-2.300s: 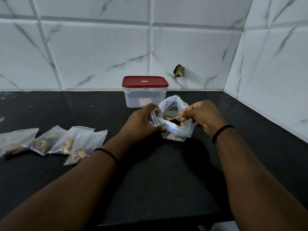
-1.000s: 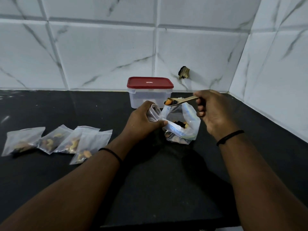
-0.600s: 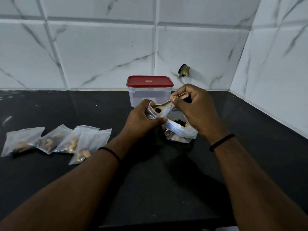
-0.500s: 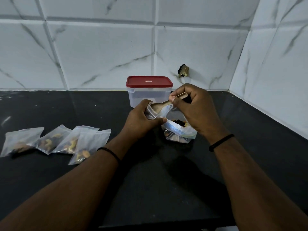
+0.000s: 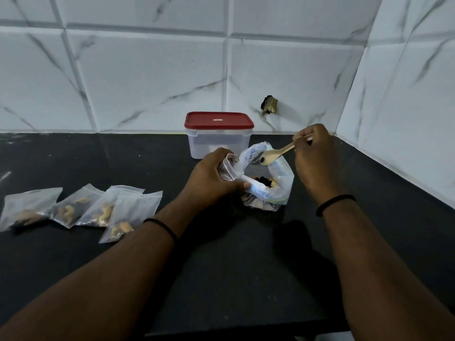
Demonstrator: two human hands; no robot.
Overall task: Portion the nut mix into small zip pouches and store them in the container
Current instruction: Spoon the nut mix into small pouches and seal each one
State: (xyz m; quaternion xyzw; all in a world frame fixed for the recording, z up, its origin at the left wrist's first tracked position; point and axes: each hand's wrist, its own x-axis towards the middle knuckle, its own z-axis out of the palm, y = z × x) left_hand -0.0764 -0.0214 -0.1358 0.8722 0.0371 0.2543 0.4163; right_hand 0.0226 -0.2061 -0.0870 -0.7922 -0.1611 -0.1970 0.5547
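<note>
Your left hand (image 5: pixel 209 179) grips a small zip pouch (image 5: pixel 227 168) with curled fingers, holding it against the left side of the large bag of nut mix (image 5: pixel 268 178). The large bag stands open on the black table (image 5: pixel 246 267), near the middle of the back edge, and dark and yellow pieces of the mix show at its bottom. Your right hand (image 5: pixel 314 158) pinches the handle end of a wooden spoon (image 5: pixel 277 153) between thumb and fingertips. The spoon is tilted, its bowl low and to the left, above the open mouth of the large bag; one dark piece sits in the bowl. The container (image 5: pixel 218 143), clear with a red lid (image 5: pixel 218 120) closed on it, stands just behind the large bag, close to the back edge of the table and the tiled wall (image 5: pixel 147 77). Four filled pouches (image 5: pixel 81 207) lie flat in an overlapping row toward the left edge of the table, well apart from the container. Each wrist carries a thin black band (image 5: pixel 334 201). A small dark fitting (image 5: pixel 270 105) projects from the wall behind the container, to its right.
</note>
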